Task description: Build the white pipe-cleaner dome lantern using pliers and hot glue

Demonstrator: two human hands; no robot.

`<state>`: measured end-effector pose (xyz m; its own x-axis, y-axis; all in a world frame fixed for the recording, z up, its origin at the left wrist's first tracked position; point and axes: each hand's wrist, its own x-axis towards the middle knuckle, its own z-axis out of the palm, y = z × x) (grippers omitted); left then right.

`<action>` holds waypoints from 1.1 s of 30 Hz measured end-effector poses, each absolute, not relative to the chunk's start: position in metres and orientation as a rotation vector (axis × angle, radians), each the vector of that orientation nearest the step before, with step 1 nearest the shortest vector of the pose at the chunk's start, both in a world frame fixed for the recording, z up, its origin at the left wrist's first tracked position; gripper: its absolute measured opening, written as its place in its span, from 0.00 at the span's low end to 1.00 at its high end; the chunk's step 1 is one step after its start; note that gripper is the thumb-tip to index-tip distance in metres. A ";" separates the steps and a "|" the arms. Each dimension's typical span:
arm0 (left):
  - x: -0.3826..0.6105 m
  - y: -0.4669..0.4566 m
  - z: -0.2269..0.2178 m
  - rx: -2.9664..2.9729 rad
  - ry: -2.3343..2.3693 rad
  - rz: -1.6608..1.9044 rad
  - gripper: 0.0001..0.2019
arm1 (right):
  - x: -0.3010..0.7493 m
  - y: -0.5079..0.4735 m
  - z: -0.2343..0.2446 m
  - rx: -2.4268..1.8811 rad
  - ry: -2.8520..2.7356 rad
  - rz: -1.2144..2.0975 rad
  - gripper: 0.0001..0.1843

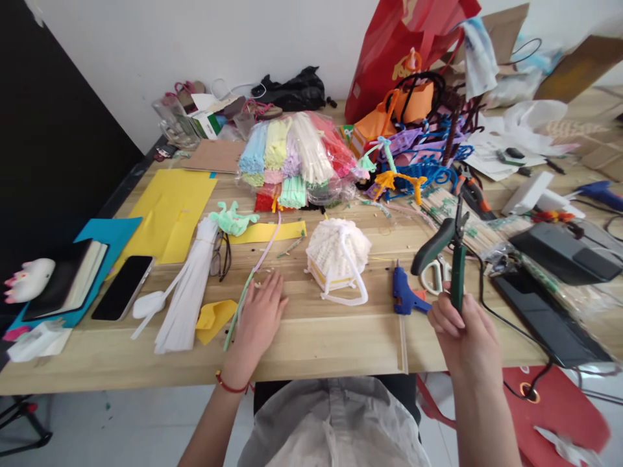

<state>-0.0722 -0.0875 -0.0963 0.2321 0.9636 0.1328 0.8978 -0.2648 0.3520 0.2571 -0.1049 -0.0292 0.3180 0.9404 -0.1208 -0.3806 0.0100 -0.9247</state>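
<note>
Clasping pliers [457, 275], the right grip [462, 327] has a glue gun [403, 295] leftward; a pipe cleaner [270, 241] flanks the flat, unclenched left grip [263, 311].

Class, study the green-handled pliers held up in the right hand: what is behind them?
White-handled scissors show partly behind the pliers, on the table. Whatever the pliers and right hand cover cannot be seen.

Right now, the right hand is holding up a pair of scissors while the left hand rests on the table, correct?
Not quite: the head view shows the right hand holding up green-handled pliers, not scissors. The left hand does rest on the table.
</note>
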 end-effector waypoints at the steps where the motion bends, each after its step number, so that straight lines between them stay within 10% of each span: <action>1: -0.077 -0.084 -0.096 2.279 1.811 0.518 0.24 | 0.259 -0.105 -0.031 -1.102 -0.645 1.148 0.13; 13: -0.047 -0.095 -0.104 2.400 1.738 0.333 0.26 | 0.302 -0.072 -0.066 -1.285 -0.621 1.013 0.21; 21: -0.024 -0.126 -0.107 2.430 1.733 0.397 0.61 | 0.326 -0.057 -0.092 -1.394 -0.648 0.929 0.25; 33: -0.064 -0.080 -0.102 2.201 2.264 0.643 0.30 | 0.342 -0.047 -0.105 -1.449 -0.662 0.837 0.28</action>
<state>-0.0637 -0.0802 -0.1016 -0.0648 0.9422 0.3288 0.9744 -0.0114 0.2246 0.3418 -0.0467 -0.1052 0.5687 0.8164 -0.1008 -0.0890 -0.0609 -0.9942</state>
